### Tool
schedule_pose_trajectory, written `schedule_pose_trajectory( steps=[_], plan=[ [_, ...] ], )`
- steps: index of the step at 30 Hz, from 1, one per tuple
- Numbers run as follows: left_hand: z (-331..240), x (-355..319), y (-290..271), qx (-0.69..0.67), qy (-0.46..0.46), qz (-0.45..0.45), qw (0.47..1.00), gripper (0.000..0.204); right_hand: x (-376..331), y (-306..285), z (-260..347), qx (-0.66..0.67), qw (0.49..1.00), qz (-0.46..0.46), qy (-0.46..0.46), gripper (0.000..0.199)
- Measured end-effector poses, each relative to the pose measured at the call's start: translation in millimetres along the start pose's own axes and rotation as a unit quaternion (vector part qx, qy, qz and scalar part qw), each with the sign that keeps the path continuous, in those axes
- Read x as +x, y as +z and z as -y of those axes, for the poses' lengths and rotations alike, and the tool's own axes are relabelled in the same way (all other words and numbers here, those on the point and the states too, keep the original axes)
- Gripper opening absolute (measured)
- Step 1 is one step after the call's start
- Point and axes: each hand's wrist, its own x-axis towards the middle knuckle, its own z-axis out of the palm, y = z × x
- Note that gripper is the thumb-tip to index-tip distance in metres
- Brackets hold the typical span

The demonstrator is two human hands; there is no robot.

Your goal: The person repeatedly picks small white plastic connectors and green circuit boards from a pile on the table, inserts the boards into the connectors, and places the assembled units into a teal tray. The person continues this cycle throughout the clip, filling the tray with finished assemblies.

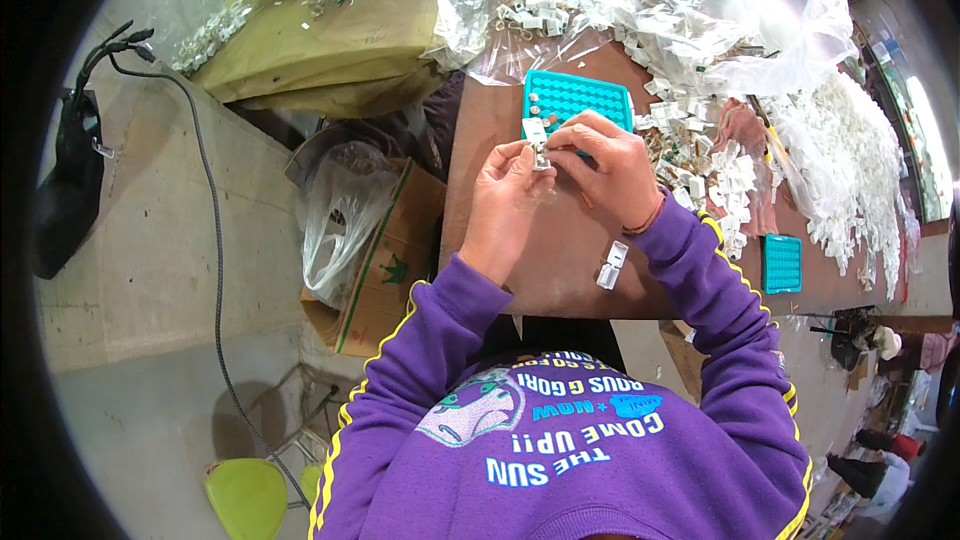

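Fingers of the left hand (505,195) and right hand (610,165) pinch one small white part (540,152) together above the desk (480,140). Nearer the front edge lies a white clip (611,265). Beyond, a teal tray (578,98) holds small pieces; clear bags (700,10) spill white parts along the far edge.

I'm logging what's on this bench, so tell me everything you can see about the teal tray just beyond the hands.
The teal tray looks like moulded plastic, rectangular, its top a grid of small round pockets in rows; a few near its left end seem to hold small dark pieces, though that is hard to tell. It lies flat on the brown tabletop, beside a heap of small white parts. The right hand covers its near edge, and the small white part held in the fingers overlaps its near left corner.
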Motion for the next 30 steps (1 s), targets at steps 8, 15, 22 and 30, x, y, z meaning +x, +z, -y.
schedule_pose_trajectory(
  steps=[8,15,22,30],
  plan=[
    [-1,-1,4,-0.008,-0.019,-0.018,1.0,0.016,-1,-10,-1,-0.009,0.998,0.06,-0.031,0.008],
    [0,-1,5,0.017,-0.005,-0.016,1.0,0.013,5,-20,7,-0.125,0.969,0.172,-0.128,0.017],
    [-1,-2,1,0.051,-0.013,0.013,0.999,0.013,14,-30,4,-0.176,0.937,0.218,-0.211,0.02],
    [-1,-1,3,0.017,-0.019,-0.003,1.0,0.013,3,-19,-2,-0.158,0.952,0.186,-0.184,0.021]
  ],
)
